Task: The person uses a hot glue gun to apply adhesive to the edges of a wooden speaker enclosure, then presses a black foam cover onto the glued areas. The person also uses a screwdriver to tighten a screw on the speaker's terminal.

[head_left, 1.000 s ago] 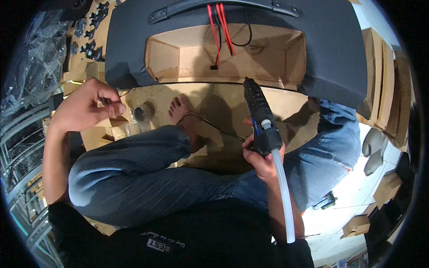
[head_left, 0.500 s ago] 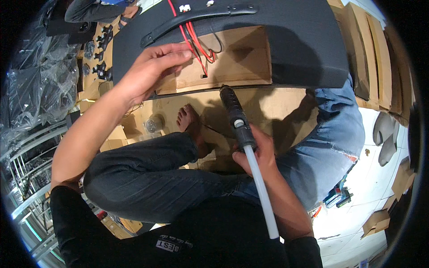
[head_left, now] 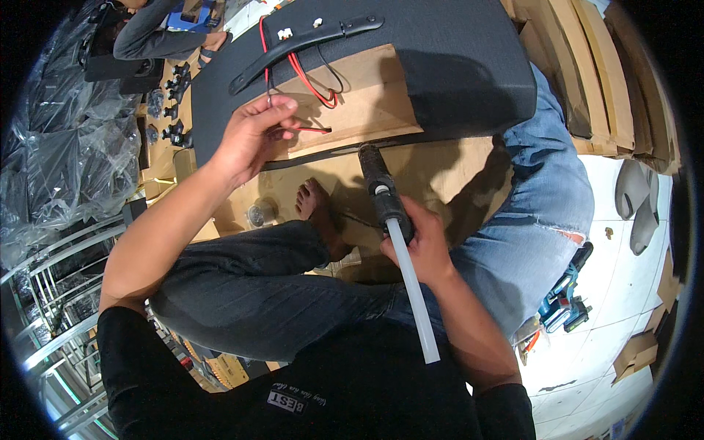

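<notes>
My right hand (head_left: 425, 238) is wrapped round the handle of a black glue gun (head_left: 378, 180), its nozzle pointing at the near edge of a black-covered box (head_left: 469, 81). A long white glue stick (head_left: 413, 293) sticks out of the gun's back. Over a bare wooden panel (head_left: 367, 92) in the box, my left hand (head_left: 258, 133) pinches a thin red and black wire (head_left: 315, 130), which runs from a small hole in the panel. A looped red wire (head_left: 302, 73) hangs under the box's black strap handle (head_left: 301, 51), beside white connectors (head_left: 284, 34).
Cardboard (head_left: 411, 176) lies under my legs. Flattened cartons (head_left: 609, 73) stand at the right, near grey slippers (head_left: 636, 205) and a blue power tool (head_left: 565, 308). Clear plastic sheeting (head_left: 66, 154) and metal racks (head_left: 59, 308) line the left. Another person's leg (head_left: 158, 44) shows at far left.
My left hand has moved down and drawn the wire from the hole sideways to the left. The glue gun stays in my right hand near the box's edge. The whole view has shifted slightly.
</notes>
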Demonstrator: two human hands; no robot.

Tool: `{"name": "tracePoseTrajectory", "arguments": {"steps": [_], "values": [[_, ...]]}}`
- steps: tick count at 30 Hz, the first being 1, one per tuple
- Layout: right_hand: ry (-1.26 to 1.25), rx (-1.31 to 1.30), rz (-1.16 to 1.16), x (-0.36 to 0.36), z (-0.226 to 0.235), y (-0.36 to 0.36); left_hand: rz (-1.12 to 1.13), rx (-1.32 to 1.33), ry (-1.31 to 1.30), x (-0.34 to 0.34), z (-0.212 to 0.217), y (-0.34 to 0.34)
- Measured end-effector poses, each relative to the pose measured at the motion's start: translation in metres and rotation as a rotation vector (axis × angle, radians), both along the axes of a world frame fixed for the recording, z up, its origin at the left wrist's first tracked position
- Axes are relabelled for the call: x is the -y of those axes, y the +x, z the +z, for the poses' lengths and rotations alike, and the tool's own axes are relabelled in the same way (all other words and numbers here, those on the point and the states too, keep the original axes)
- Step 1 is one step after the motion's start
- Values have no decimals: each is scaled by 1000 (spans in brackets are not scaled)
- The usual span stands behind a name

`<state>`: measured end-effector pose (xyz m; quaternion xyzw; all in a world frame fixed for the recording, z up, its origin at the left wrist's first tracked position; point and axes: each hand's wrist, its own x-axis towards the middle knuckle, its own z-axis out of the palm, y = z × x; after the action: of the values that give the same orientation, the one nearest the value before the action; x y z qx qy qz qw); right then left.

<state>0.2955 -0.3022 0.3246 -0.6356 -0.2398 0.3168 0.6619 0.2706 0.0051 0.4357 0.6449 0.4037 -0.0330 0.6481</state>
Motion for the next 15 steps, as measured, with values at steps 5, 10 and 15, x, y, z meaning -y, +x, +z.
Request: {"name": "tracePoseTrajectory", "arguments": {"steps": [5, 10, 15], "values": [[45, 68, -7, -1, 2, 0, 78, 8, -53, -4, 24, -19], [19, 3, 41, -3, -2, -4, -436, -182, 349, 2, 23, -41], [-107, 20, 76, 3, -18, -9, -796, -382, 304, 7, 22, -53]]}}
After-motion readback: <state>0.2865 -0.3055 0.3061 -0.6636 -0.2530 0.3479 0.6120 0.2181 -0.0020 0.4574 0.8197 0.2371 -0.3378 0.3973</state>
